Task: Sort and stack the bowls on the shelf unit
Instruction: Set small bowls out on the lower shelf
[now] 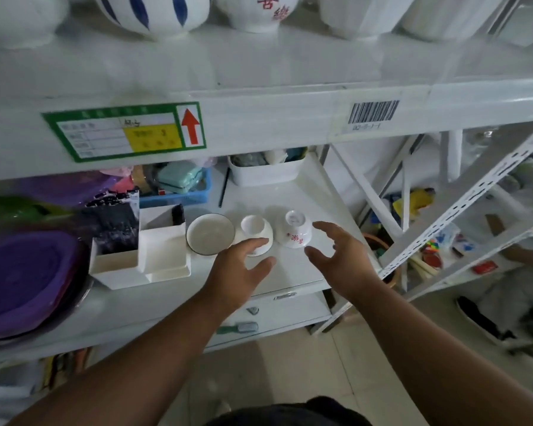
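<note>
Head view: down onto the middle shelf (290,272) of a white shelf unit, both forearms reaching in.
Far left of the hands: purple plastic basins (22,278) at the shelf's left end.
Left of the left hand: white open-top boxes (154,250), one filled with dark items; blue basket (179,192) of mixed goods behind them.
Just left of the left hand: dark-rimmed white dish (210,236), upright, flat on the shelf.
Left hand (237,269): fingers spread and relaxed, gripping nothing, fingertips over the near edge of the plain white bowl.
Plain white bowl (256,232): upside down, foot ring up, between dish and red-marked bowl.
Red-marked bowl (293,230): upside down, red characters on its side, just beside the plain bowl, directly ahead of the right hand.
Right hand (339,259): fingers apart and lightly curved, holding nothing, close to the red-marked bowl; contact cannot be told.
Above both hands: upper shelf with a blue-striped bowl (151,13) and a red-lettered bowl (259,13); green-bordered label (126,130) and barcode (373,112) on the shelf edge.
</note>
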